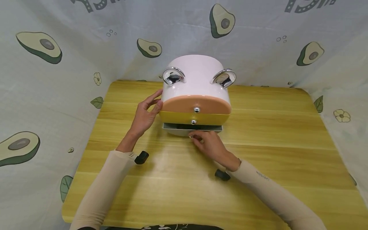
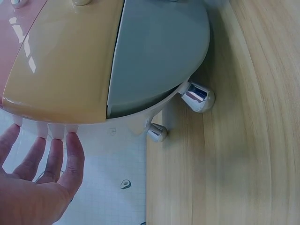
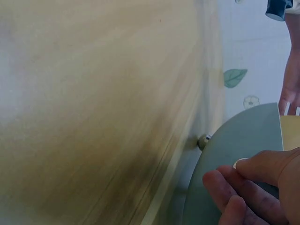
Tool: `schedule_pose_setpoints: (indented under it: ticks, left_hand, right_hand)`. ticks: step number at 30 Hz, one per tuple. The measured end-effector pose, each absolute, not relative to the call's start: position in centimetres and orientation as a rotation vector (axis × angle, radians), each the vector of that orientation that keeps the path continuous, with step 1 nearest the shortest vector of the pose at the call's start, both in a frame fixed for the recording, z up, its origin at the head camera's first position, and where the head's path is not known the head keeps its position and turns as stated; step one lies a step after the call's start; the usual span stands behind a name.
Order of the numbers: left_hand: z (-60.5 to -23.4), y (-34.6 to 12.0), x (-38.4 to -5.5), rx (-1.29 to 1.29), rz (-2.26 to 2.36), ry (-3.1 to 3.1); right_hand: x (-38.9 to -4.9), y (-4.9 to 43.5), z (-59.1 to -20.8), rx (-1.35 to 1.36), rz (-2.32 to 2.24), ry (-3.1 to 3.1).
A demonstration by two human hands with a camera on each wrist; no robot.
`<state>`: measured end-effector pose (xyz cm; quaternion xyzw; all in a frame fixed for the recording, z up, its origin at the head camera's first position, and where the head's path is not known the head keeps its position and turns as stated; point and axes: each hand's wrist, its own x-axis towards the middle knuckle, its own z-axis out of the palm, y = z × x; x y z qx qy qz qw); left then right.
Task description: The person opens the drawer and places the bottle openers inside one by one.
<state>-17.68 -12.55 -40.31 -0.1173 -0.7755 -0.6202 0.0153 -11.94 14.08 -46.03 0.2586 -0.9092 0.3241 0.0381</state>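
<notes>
A small white cabinet (image 1: 196,72) with a rounded top stands near the table's back edge. Its front has an orange drawer (image 1: 179,106), a yellow drawer (image 1: 176,118) and, lowest, a grey-green drawer (image 2: 161,49) pulled partway out. My right hand (image 1: 212,145) pinches the silver knob (image 1: 191,136) of that lowest drawer between thumb and fingers. In the right wrist view the knob is mostly hidden by the fingertips. My left hand (image 1: 144,117) rests its extended fingers against the cabinet's left side. The inside of the drawer looks dark.
Two chrome ear-shaped pieces (image 1: 174,76) stick up from the cabinet top. Short silver feet (image 2: 198,97) carry it on the wooden table (image 1: 273,137). An avocado-print cloth (image 1: 178,25) hangs behind and at both sides.
</notes>
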Motion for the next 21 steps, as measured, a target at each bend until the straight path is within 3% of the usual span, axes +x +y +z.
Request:
schedule_pose_setpoints:
  ticks: [21]
  left_hand:
    - [-40.6,-12.5,-17.8,-0.341,-1.997,-2.396]
  right_hand:
    - [-14.1,13.8,-46.5,0.751,0.99,-2.764]
